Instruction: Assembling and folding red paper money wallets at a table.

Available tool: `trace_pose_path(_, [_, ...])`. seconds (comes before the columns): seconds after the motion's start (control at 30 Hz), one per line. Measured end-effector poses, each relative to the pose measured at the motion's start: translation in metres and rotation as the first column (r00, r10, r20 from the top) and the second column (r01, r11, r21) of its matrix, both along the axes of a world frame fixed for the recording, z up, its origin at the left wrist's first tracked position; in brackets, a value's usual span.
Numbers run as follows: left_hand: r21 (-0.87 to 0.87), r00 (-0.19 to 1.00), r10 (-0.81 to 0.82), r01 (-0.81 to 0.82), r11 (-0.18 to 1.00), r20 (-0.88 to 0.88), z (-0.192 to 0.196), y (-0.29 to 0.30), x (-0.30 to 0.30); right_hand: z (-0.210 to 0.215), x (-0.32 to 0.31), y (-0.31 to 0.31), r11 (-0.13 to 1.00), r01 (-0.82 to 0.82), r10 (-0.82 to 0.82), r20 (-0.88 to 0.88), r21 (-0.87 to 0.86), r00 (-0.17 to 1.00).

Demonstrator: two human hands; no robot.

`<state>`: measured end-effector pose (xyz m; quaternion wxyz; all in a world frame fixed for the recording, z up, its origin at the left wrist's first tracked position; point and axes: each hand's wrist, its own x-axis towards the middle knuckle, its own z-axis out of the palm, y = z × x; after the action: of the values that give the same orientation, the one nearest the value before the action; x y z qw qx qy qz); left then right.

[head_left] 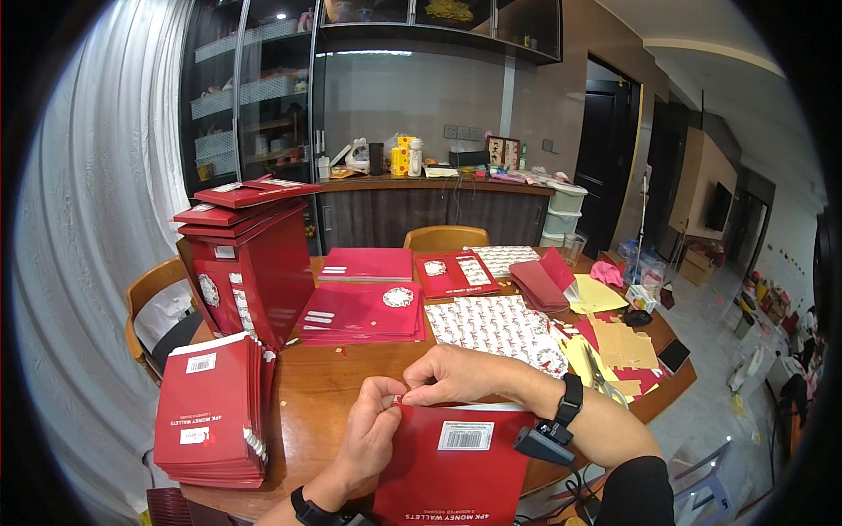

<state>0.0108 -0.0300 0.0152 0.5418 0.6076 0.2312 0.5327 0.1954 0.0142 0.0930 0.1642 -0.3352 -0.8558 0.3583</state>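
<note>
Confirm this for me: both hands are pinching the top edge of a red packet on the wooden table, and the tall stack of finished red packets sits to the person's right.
Not quite. In the head view the left hand and right hand do pinch the top edge of the red packet on the wooden table, but the stack of red packets sits to the person's left, not right.

Glossy red card packet (456,465), polished wooden table (338,377), perhaps paper sticker sheets (491,324)
</note>
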Motion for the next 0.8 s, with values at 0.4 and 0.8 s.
trace_pose_path(0.4, [-0.018, 1.000, 0.016, -0.017, 1.000, -0.022, 0.000, 0.000, -0.002, 0.006, 0.003, -0.008, 0.998, -0.020, 0.014, 0.078, 0.065, 0.997])
trace_pose_path(0.8, [-0.105, 0.999, 0.003, 0.002, 0.994, 0.046, -0.005, 0.007, -0.001, -0.021, 0.059, -0.016, 0.981, 0.072, -0.074, -0.006, -0.181, 0.997])
